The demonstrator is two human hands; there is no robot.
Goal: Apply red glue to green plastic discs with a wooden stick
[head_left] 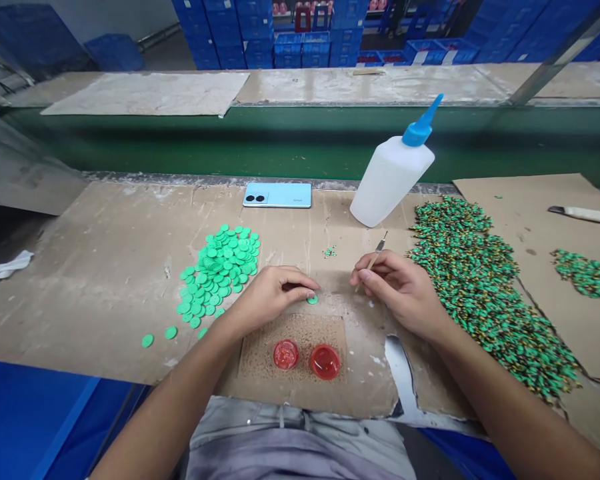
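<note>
My left hand is closed, thumb and fingers pinching a small green disc at the table surface. In my right hand is a thin pen-like stick with a metal tip, its tip pointing up and away from me. A few tiny green-and-yellow pieces lie just beyond the hands. Left of my left hand spreads a pile of green discs. Nearer to me, two small red cups stand on a speckled cardboard piece; the right one seems to hold liquid.
A large heap of tiny green-and-yellow pieces lies at the right, with a smaller group beyond. Behind stand a white bottle with a blue nozzle and a light-blue phone. A white-handled tool lies at far right.
</note>
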